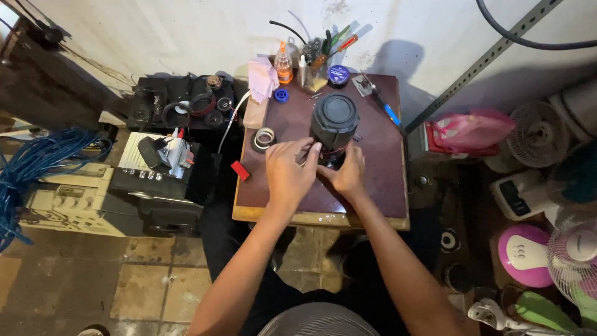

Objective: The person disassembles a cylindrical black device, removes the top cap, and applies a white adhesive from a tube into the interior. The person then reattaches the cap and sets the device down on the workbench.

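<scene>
1. A small brown table (379,180) stands against the white wall (186,31), its top scuffed and its wooden front edge bare.
2. A dark, round motor housing (334,119) sits upright near the middle of the table, towards the back, with red wires at its base.
3. To the left of the table, pale machine casings (68,205) are stacked on the floor, beside a heap of blue cable (37,162).
4. To the right stand a white fan (575,261) and a pink bag (466,132).
5. The left hand (287,171) lies at the foot of the housing, fingertips touching its lower left side; fingers bent and close together, but I cannot tell what they pinch.
6. The right hand (348,175) is at the lower right of the housing, fingers curled under its base; the grip is hidden from here.
7. At the back edge stand a cup of tools (317,68), an orange-capped bottle (284,65) and a blue tin (339,74).
8. A tape roll (264,138) lies just left of the left hand.
9. A blue-handled screwdriver (382,106) lies to the right of the housing.
</scene>
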